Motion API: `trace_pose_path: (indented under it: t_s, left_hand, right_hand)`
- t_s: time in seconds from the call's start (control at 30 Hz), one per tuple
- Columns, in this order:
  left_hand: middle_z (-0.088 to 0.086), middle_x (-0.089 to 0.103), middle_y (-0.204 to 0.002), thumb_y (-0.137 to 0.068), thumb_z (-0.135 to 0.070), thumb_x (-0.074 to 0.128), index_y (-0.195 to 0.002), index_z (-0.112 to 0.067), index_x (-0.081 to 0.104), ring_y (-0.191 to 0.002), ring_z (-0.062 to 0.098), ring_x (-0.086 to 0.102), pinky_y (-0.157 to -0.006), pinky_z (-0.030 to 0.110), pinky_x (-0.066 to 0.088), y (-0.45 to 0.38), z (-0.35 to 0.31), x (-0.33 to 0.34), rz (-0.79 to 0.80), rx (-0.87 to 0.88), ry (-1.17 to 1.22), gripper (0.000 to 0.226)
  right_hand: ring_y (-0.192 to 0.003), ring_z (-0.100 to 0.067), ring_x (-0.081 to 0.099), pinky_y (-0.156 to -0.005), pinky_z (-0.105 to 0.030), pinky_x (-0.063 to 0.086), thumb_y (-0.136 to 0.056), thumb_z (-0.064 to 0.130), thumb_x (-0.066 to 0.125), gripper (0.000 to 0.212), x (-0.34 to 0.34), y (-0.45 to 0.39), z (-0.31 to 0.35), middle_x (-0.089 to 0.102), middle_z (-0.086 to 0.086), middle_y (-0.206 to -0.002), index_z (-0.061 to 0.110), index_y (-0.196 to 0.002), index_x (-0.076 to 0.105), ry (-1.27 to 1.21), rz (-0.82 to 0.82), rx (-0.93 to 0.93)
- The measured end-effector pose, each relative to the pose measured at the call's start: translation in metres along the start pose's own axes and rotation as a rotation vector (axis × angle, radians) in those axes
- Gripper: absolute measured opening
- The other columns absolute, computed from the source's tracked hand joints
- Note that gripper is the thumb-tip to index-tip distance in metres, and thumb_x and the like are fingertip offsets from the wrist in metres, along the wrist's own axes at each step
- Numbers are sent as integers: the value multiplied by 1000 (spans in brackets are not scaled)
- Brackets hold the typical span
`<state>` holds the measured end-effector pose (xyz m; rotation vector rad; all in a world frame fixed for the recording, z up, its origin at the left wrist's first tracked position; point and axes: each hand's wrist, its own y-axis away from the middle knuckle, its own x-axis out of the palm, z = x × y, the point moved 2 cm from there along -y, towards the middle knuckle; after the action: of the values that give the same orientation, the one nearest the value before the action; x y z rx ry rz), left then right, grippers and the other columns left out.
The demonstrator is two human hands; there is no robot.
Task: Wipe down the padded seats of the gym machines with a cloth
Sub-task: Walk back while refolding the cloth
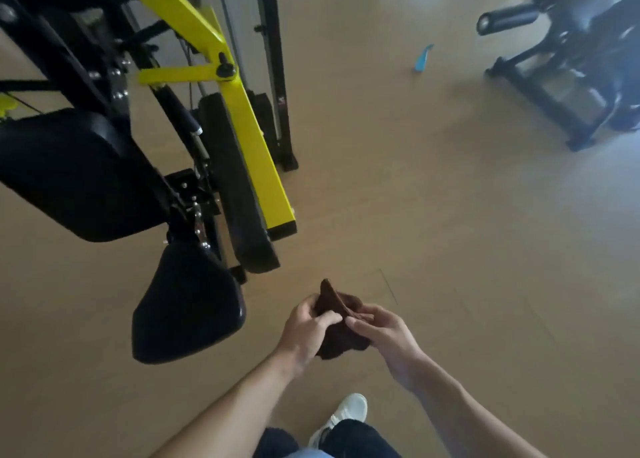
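A dark brown cloth (pixel 341 322), soft and crumpled with one folded corner standing up, is held in the air between both hands, above the tan floor (pixel 450 215). The left hand (pixel 304 329) grasps its near-left side with curled fingers and the thumb pressed on top; the right hand (pixel 384 333) pinches its right edge between thumb and fingertips.

Just left of the cloth is a black padded seat (pixel 188 305), smooth, glossy and roughly wedge-shaped with rounded corners. Beyond that seat, further left, lies a larger black pad (pixel 76 177) of the same shiny upholstery. Both belong to a gym machine (pixel 242 138) with black steel tubing and flat yellow painted bars; a small red mark on its black upright is too blurred to read.

Below the cloth, a white shoe (pixel 346 414) and dark trouser legs show. Far beyond the cloth to the right stands a second black machine (pixel 561 62), blurred, with a small blue object (pixel 422 59) on the floor near it.
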<state>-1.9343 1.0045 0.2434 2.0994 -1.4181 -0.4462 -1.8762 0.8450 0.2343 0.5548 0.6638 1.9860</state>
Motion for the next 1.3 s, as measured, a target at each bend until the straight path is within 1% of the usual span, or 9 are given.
trace_pose_path:
  t_s: [0.13,0.27,0.4,0.5,0.63,0.9,1.03,1.13,1.3]
  left_hand:
    - [6,78,-88,-70,-10,69,-90,-9,73,-81,18,70,-73,24,55,-13,-30,57,-15,90,-53,21]
    - [6,75,-88,-84,10,63,-98,0,69,-77,11,67,-68,13,52,-30,-63,103,25,135,-76,18]
    - [2,72,-79,-88,10,59,-101,5,64,-65,2,67,-59,11,49,-54,-92,145,86,167,-65,15]
    - [4,75,-78,-89,10,56,-101,7,64,-69,8,70,-60,16,53,-79,-115,173,133,163,-28,15]
    - [5,79,-84,-86,18,48,-94,1,68,-74,12,74,-61,17,55,-122,-150,208,249,162,-42,27]
    - [6,63,-80,-70,-42,82,-88,2,60,-74,17,57,-72,26,46,-234,-224,281,413,84,-191,52]
    - [2,64,-76,-66,-17,75,-84,-11,59,-73,15,57,-74,29,44,-274,-261,339,447,137,-261,25]
    - [2,70,-87,-63,3,62,-107,-11,62,-80,13,63,-74,26,50,-303,-280,393,537,133,-298,47]
    - [5,73,-84,-72,17,50,-105,-9,67,-72,13,66,-58,21,51,-350,-314,495,687,97,-399,45]
  right_hand:
    - [-68,-10,67,-61,-18,50,-72,5,89,30,-66,7,24,73,1,-77,12,-84,62,176,-60,-111]
    - [-77,-15,68,-66,-39,56,-58,16,88,47,-110,6,40,78,-4,-96,15,-93,57,313,-82,-175]
    - [-91,-3,71,-78,-23,57,-59,33,90,64,-141,0,55,76,13,-101,43,-113,57,408,-170,-158]
    - [-82,6,68,-65,-9,46,-73,28,87,40,-164,-16,71,75,17,-88,42,-103,66,418,-316,-159]
    - [-69,-10,66,-63,-28,49,-85,27,77,11,-207,-51,101,74,9,-74,26,-80,68,267,-593,-168]
    - [-85,-10,70,-77,-28,55,-92,12,72,22,-292,-107,193,76,9,-88,33,-92,74,171,-654,-347]
    - [-88,-13,71,-82,-33,56,-91,6,72,27,-337,-124,237,77,6,-91,32,-94,76,94,-698,-409]
    - [-89,-24,73,-83,-42,60,-92,0,69,31,-378,-140,264,78,-2,-93,29,-92,80,-24,-697,-441]
    - [-89,-8,72,-80,-20,54,-92,0,69,29,-470,-166,307,79,8,-94,26,-93,80,31,-669,-443]
